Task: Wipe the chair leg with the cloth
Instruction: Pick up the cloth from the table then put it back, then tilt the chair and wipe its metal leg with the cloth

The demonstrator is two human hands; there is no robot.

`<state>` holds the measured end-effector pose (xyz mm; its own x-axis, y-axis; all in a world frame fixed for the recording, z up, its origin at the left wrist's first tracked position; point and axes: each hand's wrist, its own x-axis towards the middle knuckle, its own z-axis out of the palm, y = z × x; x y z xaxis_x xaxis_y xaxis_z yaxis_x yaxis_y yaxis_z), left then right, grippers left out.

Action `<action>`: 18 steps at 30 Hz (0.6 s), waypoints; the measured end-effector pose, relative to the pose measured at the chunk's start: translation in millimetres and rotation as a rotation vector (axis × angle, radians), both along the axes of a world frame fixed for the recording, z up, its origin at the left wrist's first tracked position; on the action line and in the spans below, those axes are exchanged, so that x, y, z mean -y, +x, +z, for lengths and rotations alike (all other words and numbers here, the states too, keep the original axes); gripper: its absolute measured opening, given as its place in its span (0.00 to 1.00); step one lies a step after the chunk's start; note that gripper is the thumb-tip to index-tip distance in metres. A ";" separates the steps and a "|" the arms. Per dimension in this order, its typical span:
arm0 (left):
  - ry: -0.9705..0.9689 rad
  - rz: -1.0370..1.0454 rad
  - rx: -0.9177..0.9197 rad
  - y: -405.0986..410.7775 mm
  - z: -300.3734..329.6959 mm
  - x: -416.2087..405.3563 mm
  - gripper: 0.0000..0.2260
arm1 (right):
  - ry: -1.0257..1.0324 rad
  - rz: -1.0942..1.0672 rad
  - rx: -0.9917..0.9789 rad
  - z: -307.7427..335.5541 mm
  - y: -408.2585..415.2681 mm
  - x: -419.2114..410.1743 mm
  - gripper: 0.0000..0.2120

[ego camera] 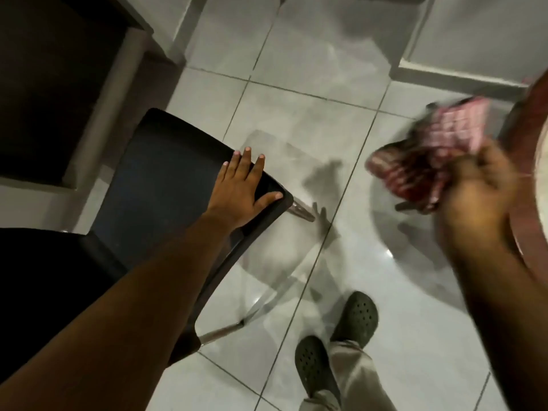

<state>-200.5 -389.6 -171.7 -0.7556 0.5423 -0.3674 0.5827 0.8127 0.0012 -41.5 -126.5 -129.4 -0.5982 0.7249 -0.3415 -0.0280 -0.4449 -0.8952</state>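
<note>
bare forearms, no sleeves. left hand (241, 188) and right hand (477, 185) bare, no rings seen. dark perforated clogs (355, 317); light khaki trousers (353, 378).

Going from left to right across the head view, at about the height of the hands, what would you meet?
Black chair seat → left hand flat on its corner → metal chair leg → checked red cloth → right hand, blurred, gripping the cloth.

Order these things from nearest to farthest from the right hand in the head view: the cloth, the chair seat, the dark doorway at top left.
1. Cloth: in the grip of the right hand.
2. Chair seat: left of centre, under the left hand.
3. Dark doorway: far top left.
</note>
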 end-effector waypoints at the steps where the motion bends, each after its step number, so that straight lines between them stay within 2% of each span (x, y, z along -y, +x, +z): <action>1: 0.001 0.000 -0.003 -4.5 -5.9 -1.6 0.44 | -0.090 -0.009 -0.034 -5.1 -7.7 11.0 0.18; 2: 0.003 0.009 -0.008 -8.4 -13.4 -4.7 0.43 | -0.139 -0.054 0.049 -11.4 -18.0 23.7 0.17; 3: 0.009 0.030 -0.019 -11.0 -20.2 -7.7 0.43 | -0.178 -0.009 0.110 -25.5 -23.2 41.8 0.15; 7: 0.035 0.106 -0.086 -14.9 -41.4 -8.0 0.37 | -0.455 0.000 0.211 -105.5 -37.2 85.4 0.15; 10: 0.059 0.106 -0.096 -15.2 -44.1 -7.3 0.35 | -0.580 0.003 0.262 -145.5 -53.5 131.4 0.15; 13: 0.080 0.116 -0.110 -14.3 -46.9 -9.7 0.35 | -0.681 0.012 0.243 -159.3 -71.9 170.1 0.11; 18: 0.173 0.138 -0.134 -13.0 -52.1 -8.1 0.34 | -0.705 -0.031 0.209 -187.7 -90.3 185.0 0.20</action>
<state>-213.5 -381.5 -223.7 -0.8623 0.4769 -0.1701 0.4708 0.8788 0.0774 -131.8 -311.5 -317.1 -0.4522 0.3063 -0.8377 0.0897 -0.9188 -0.3844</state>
